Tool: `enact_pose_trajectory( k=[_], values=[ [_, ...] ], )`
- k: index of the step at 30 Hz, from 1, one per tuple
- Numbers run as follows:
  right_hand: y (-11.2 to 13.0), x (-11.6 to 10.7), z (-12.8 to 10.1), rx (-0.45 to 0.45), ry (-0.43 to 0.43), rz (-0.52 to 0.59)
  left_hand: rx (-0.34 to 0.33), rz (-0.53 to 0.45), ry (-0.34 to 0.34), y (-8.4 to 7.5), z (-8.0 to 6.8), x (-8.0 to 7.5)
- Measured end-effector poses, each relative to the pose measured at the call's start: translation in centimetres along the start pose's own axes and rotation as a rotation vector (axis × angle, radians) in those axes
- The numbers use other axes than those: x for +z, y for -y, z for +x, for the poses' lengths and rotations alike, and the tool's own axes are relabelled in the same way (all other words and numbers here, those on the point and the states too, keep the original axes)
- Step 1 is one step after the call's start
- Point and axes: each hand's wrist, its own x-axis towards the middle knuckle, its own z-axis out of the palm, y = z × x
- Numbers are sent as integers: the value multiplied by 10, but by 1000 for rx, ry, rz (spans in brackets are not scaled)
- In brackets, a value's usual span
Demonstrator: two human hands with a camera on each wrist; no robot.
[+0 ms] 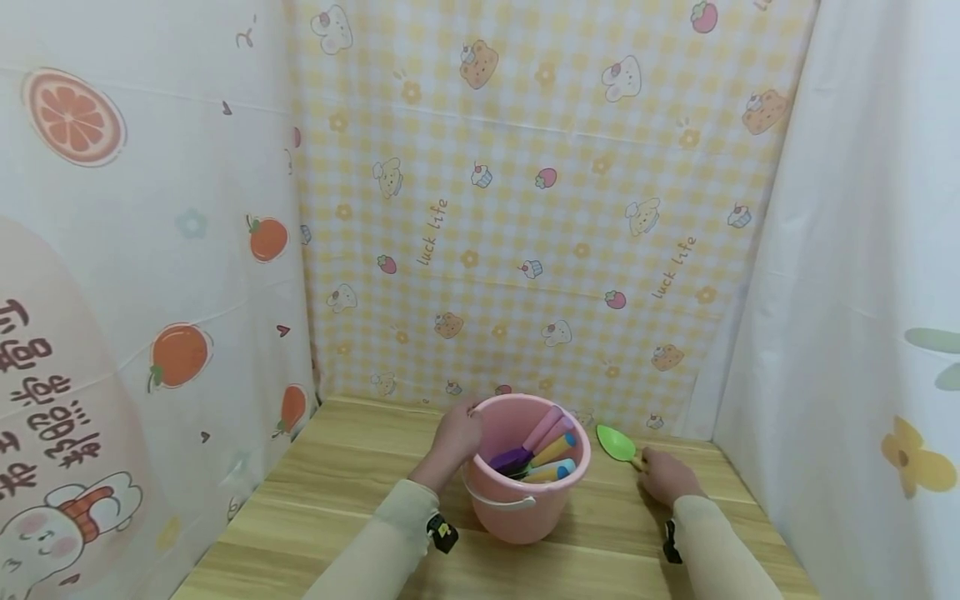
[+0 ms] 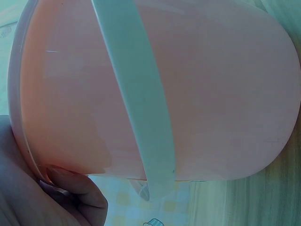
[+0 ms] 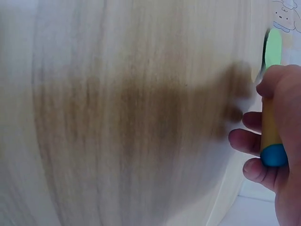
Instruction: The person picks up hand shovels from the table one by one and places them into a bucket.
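Note:
A pink bucket [image 1: 517, 518] stands upright on the table, its white handle [image 1: 498, 502] hanging down at the front. My left hand [image 1: 457, 432] grips its rim on the left side, and in the left wrist view the thumb [image 2: 70, 181] lies against the outer wall. Off to the right of the bucket, my right hand [image 1: 671, 477] holds a toy shovel [image 1: 616, 443] with a green blade. In the right wrist view, fingers curl around the shovel's yellow handle [image 3: 269, 125], which ends in blue. The blade points away, close over the tabletop.
Inside the bucket lean several toy tools, among them a purple one with a pink handle [image 1: 546, 428] and others with yellow handles [image 1: 555, 450] tipped blue. A wooden tabletop [image 1: 360, 467] lies beneath. Patterned curtains [image 1: 510, 208] enclose the back and both sides.

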Motion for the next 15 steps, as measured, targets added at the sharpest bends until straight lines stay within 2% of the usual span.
enact_pose_trajectory(
  k=[5, 15],
  values=[
    [-2, 6, 2, 2, -19, 25, -6, -11, 1, -1, 0, 0],
    [4, 10, -2, 45, -47, 184, -22, -4, 1, -1, 1, 1]
  ],
)
